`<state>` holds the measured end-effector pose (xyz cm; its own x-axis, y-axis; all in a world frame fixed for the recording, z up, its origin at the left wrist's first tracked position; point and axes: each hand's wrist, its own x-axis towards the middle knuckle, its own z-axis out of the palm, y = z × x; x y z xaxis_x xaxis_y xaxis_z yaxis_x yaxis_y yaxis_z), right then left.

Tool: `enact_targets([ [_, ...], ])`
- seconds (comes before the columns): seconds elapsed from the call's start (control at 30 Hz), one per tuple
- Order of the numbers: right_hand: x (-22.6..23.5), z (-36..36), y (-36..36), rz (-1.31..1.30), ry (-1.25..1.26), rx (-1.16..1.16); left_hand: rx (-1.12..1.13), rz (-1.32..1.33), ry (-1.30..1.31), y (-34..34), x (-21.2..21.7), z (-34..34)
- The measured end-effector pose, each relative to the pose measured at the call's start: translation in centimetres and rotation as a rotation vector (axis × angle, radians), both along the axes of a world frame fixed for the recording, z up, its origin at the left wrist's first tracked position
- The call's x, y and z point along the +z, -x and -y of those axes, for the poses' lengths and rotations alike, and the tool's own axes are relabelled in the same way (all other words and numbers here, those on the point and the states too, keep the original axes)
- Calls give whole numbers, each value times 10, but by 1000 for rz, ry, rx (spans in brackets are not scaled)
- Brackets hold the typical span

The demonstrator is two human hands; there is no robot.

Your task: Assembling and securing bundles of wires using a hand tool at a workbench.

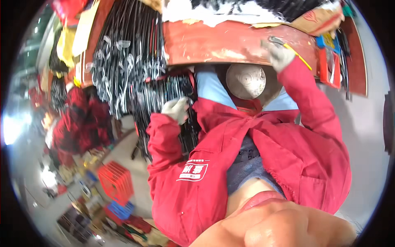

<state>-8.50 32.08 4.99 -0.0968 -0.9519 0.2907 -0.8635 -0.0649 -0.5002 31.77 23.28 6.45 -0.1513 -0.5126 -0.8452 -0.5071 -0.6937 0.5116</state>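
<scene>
My left hand [177, 110], in a pale work glove, is over a rack or stack of thin black cable-like strands [162, 92] by my left thigh. Its fingers are curled closed, and anything between them is too small to tell. My gloved right hand [280, 55] is raised at the front edge of the red-brown table [201, 43]. It is closed round a hand tool with a grey metal head and a yellow handle [299, 57], which looks like pliers. The handle sticks out to the right, and the palm hides part of the tool.
Long black strands with clear ends [123, 70] hang over the table's left edge. A round pale stool top [245, 81] shows between my knees. Red and blue bins [329, 61] stand at right. At left are a person in checked clothing [82, 127] and a red basket [116, 182].
</scene>
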Motion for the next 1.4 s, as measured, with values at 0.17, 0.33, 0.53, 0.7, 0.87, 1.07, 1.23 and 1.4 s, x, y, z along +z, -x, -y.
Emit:
enact_targets([
  [0.17, -21, 105, 67, 69, 0, -335, -524, -374, 1151, 206, -9, 90],
  [0.33, -45, 184, 42, 205, -103, -523, -276, 81, 1518, 327, -68, 177],
  [0.53, -31, 180, 24, 346, -179, -493, -250, 66, 1444, 337, -57, 183],
  [0.7, 13, 149, -14, 588, -93, -286, -45, -296, 1100, 312, 9, 145],
  [0.87, 18, 169, -28, 1015, -40, 19, 351, -869, 833, 256, 25, 146],
  [1.07, -37, 245, -7, 383, -33, -384, 210, -401, 1049, 272, -20, 202],
  [1.23, -37, 250, -8, 353, -164, -476, -36, 108, 1380, 296, -55, 222],
  [1.4, -13, 264, -4, 209, -334, -491, -179, 380, 1384, 307, -43, 219],
])
